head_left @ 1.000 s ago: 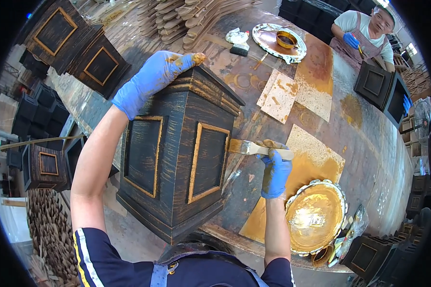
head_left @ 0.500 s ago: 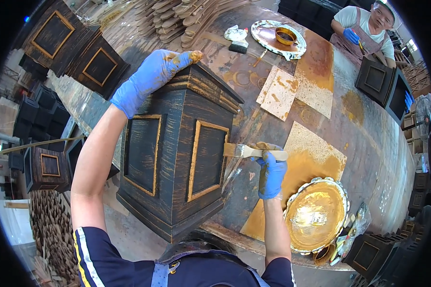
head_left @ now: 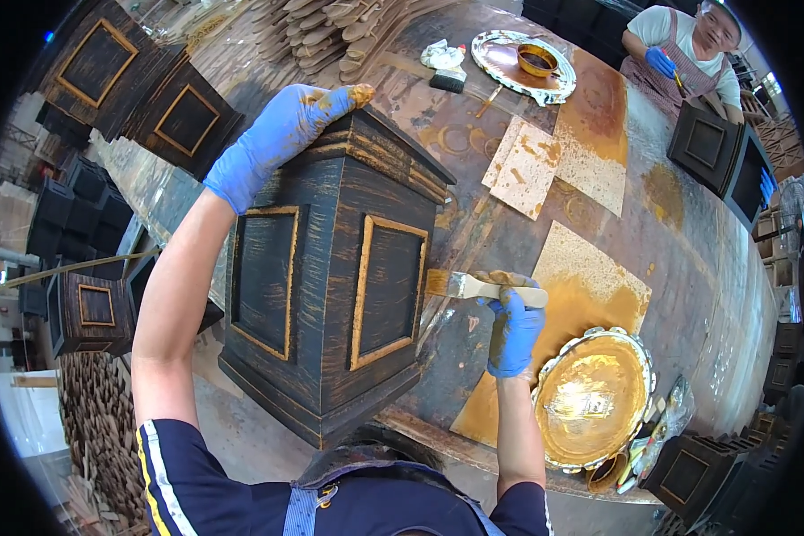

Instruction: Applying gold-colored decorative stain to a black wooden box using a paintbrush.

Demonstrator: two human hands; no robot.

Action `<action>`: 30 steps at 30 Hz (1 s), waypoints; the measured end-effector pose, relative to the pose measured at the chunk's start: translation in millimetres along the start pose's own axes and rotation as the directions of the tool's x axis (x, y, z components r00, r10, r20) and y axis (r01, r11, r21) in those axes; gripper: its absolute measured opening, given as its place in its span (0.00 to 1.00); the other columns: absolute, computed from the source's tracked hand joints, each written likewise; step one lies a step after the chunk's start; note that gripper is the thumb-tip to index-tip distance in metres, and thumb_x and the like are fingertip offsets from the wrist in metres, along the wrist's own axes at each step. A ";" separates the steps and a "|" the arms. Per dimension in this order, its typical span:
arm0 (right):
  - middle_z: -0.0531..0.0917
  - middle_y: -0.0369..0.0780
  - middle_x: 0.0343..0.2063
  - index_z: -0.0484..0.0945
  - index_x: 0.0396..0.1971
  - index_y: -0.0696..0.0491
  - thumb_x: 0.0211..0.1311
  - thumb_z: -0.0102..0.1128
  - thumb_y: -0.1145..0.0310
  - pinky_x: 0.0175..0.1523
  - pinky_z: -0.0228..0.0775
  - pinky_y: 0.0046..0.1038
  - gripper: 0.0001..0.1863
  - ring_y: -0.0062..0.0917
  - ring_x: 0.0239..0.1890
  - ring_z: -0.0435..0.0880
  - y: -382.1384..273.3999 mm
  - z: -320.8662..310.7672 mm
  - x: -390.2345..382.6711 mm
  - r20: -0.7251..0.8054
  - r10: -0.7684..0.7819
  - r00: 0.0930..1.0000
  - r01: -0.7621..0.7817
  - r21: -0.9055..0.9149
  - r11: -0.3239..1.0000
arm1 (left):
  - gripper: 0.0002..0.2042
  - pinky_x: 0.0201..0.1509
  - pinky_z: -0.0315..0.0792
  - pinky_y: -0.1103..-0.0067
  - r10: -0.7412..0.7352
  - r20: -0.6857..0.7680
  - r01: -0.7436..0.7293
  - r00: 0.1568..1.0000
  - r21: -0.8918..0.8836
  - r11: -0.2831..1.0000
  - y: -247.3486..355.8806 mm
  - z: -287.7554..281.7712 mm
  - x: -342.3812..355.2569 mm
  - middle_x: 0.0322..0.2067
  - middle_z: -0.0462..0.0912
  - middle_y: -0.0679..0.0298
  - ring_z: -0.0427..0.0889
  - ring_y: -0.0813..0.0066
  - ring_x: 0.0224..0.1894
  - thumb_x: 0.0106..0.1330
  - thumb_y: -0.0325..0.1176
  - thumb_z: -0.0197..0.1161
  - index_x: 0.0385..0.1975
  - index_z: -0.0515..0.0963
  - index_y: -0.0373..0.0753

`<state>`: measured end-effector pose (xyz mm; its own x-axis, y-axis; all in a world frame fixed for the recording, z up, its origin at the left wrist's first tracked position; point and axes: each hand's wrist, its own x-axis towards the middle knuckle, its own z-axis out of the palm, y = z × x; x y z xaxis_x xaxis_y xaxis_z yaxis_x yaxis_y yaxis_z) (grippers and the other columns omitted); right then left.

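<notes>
My left hand (head_left: 290, 138), in a stained blue glove, is closed over the top edge of a black wooden box (head_left: 317, 259). The box leans between me and the table. It has golden-brown framed panels and streaky brown marks along its edges. In my right hand (head_left: 515, 330), also gloved in blue, is a flat paintbrush (head_left: 487, 287) with a pale handle. Its brown-stained bristles point left at the box's right side; I cannot tell whether they touch it. Brown stain coats the glove's fingertips. Nearest that hand lies a speckled board (head_left: 590, 268) smeared with brown.
A round tray of golden-brown paint (head_left: 630, 353) stands at the near right. Farther back are a white-rimmed tray (head_left: 496, 67) with a yellow bowl (head_left: 536, 60), a black-bristled brush (head_left: 448, 81) and stained boards (head_left: 529, 183). A co-worker (head_left: 679, 54) brushes another dark box (head_left: 704, 147).
The brush in my right hand has shifted slightly right, away from the panel's frame. My left hand keeps its hold on the box, which has hardly moved.
</notes>
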<state>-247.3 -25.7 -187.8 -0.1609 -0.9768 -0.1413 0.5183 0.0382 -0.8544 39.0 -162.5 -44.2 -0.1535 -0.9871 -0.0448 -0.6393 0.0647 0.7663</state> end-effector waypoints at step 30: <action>0.77 0.46 0.31 0.68 0.34 0.59 0.51 0.49 0.75 0.36 0.71 0.28 0.09 0.33 0.35 0.79 -1.3 -6.3 -37.2 0.006 0.040 0.999 -0.040 -0.091 0.995 | 0.24 0.28 0.62 0.86 0.058 -0.030 -0.060 0.998 -0.060 0.996 13.8 1.0 -8.5 0.18 0.70 0.76 0.63 0.89 0.23 0.58 0.51 0.54 0.26 0.76 0.30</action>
<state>-247.3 11.9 -184.6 -0.1346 -0.9757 -0.1727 0.4459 0.0960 -0.8899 30.7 -153.1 -33.8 -0.1682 -0.9856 0.0189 -0.5826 0.1149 0.8046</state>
